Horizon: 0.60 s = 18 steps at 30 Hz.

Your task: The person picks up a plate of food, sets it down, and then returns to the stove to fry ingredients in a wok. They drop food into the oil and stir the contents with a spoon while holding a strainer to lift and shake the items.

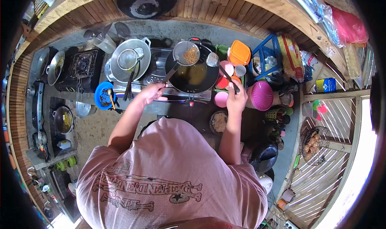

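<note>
My left hand (152, 93) is closed round the dark handle of a round mesh strainer (185, 48). Golden-brown fried bits (190, 56) lie in the strainer, which is over the far left part of a black wok (206, 78). Brownish oil (197, 74) pools in the bottom of that wok. In my right hand (237, 96) is the dark handle of a spatula (212, 59), its pale, coated-looking blade at the wok's right rim.
Left of the wok, a large metal basin (114, 70) bears a second strainer (128, 59). A blue bowl (99, 87) with a utensil sits nearer. To the right stand an orange-lidded container (240, 53), a pink lidded tub (262, 96) and a blue rack (261, 57).
</note>
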Available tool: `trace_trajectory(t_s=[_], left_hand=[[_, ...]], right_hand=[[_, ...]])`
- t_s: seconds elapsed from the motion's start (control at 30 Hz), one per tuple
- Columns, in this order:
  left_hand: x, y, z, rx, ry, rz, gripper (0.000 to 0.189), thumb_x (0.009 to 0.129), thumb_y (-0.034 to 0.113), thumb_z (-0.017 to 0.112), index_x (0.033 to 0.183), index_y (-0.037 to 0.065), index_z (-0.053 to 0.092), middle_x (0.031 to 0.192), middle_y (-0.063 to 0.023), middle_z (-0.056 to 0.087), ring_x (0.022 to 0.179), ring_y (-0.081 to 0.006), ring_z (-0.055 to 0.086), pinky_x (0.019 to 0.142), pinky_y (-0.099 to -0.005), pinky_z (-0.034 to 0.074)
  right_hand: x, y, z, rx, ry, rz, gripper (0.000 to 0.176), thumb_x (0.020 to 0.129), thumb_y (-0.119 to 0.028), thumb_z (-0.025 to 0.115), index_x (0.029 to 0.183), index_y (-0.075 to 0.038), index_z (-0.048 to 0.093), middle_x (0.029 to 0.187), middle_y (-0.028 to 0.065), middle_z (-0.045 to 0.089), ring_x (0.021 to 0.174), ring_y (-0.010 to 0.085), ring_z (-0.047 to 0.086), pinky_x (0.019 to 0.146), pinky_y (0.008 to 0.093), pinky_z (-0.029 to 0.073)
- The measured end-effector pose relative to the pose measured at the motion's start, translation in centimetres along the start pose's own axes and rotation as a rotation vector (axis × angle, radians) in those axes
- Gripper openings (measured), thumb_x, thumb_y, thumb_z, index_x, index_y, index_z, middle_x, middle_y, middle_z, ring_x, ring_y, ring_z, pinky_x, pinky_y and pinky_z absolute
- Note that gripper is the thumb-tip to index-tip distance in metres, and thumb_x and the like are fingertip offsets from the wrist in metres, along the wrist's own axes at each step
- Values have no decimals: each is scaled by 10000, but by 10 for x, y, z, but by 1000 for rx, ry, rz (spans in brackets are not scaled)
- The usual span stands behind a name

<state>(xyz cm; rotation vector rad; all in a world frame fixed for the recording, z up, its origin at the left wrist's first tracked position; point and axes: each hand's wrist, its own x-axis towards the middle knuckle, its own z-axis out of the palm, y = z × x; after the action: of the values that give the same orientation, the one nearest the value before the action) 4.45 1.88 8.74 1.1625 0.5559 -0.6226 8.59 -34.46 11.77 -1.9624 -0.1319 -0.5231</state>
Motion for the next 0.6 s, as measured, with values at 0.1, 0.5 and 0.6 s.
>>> trace_trajectory(t_s=[0.1, 0.5, 0.6], left_hand=[[-22, 8, -6, 33, 10, 74, 168, 1016, 183, 482, 1081, 62, 577, 564, 57, 366, 435, -81, 348, 800, -460, 592], [-40, -12, -26, 79, -60, 147, 178, 1009, 205, 499, 1059, 50, 569, 597, 58, 359, 500, -57, 366, 750, -406, 590], [-33, -21, -30, 97, -79, 162, 190, 1029, 203, 470, 1084, 43, 556, 635, 45, 410, 529, -61, 402, 782, -409, 586]], right_hand=[[-21, 11, 12, 53, 5, 81, 202, 921, -115, 673, 1062, 29, 685, 967, 187, 712, 873, 281, 691, 787, 366, 533], [-92, 56, 64, 577, 18, 618, 302, 1001, -170, 568, 1268, -29, 585, 1017, 103, 713, 792, 94, 604, 632, 214, 445], [-101, 58, 67, 682, 34, 752, 303, 1014, -176, 539, 1281, -37, 566, 1043, 110, 713, 798, 93, 604, 645, 217, 454]])
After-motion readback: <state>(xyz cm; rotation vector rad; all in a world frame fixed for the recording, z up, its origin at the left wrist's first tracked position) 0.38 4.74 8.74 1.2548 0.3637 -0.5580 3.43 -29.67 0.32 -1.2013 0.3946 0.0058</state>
